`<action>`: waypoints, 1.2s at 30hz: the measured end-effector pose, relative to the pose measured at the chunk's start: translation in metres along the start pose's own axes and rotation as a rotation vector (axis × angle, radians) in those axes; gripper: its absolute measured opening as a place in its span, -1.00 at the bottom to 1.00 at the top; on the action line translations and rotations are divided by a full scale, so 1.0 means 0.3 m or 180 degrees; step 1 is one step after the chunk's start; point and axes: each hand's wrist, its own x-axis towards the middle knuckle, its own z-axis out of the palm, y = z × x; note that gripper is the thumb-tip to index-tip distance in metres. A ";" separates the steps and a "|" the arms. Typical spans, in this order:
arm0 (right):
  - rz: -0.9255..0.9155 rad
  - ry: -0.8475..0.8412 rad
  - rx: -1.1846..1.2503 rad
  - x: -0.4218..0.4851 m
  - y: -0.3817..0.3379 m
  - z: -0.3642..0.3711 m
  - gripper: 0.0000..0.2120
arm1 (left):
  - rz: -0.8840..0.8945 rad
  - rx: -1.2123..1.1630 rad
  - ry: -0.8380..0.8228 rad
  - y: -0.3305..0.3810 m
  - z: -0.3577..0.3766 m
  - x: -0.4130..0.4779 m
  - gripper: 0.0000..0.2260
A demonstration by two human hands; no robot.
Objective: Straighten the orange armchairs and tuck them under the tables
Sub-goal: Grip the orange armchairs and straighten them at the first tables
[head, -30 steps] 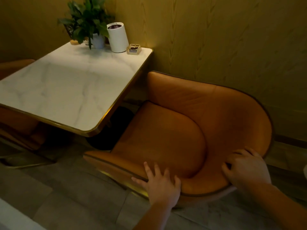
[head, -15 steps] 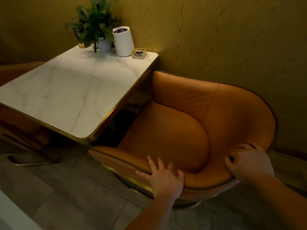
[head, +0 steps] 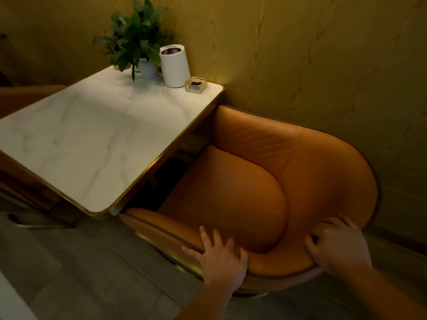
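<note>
Room: a dim corner, with a yellow wood-grain wall (head: 312, 54) behind and to the right and a grey tiled floor (head: 80, 273) below
Armchair: an orange armchair (head: 231, 199) with a rounded tub back stands on the floor between the wall and the table (head: 92, 139), its open front facing the table's long side
Armchair and table: the tip of the near arm lies just beside the table's near rounded corner, and the far arm is just beside the corner at the wall; a dark gap shows between the seat's front and the table's edge, and I cannot tell whether the seat reaches under the top
Base: a gold base (head: 161, 241) shows under the near arm
Left hand: the left hand (head: 221, 262) lies on the rim of the near arm, fingers straight and spread over the top toward the seat, thumb out on the outer side, pressing rather than clasping
Right hand: the right hand (head: 339, 248) holds the rim of the back where it curves round, fingers curled over the top edge, thumb on the inner side
Table: white marble top with a gold edge
On the table: at the wall end stands a green plant (head: 134, 38) in a pale pot (head: 147, 69), with a white canister (head: 174, 66) with a dark top just right of it, and a small glass ashtray (head: 195, 85) by the corner, just beside the canister
Far side: a second armchair (head: 27, 98), also orange, shows beyond the table at the left, mostly hidden by the top
</note>
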 end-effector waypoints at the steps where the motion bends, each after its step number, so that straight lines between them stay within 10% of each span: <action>1: -0.0013 -0.0019 -0.0011 0.001 0.001 0.000 -0.62 | -0.0013 0.0005 -0.0023 0.000 -0.002 -0.001 -0.36; 18: -0.0384 -0.0585 0.0026 -0.002 0.007 -0.039 -0.56 | -0.0268 -0.0553 -0.0441 0.031 -0.071 -0.040 -0.48; 26: -0.0450 -0.1026 0.0471 0.006 -0.014 -0.169 -0.64 | -0.0407 -0.1014 -0.0051 -0.048 -0.222 -0.227 -0.48; 36: -0.1159 -0.0354 0.1549 -0.037 -0.232 -0.550 -0.53 | -0.0675 -0.0743 0.0766 -0.264 -0.510 -0.504 -0.40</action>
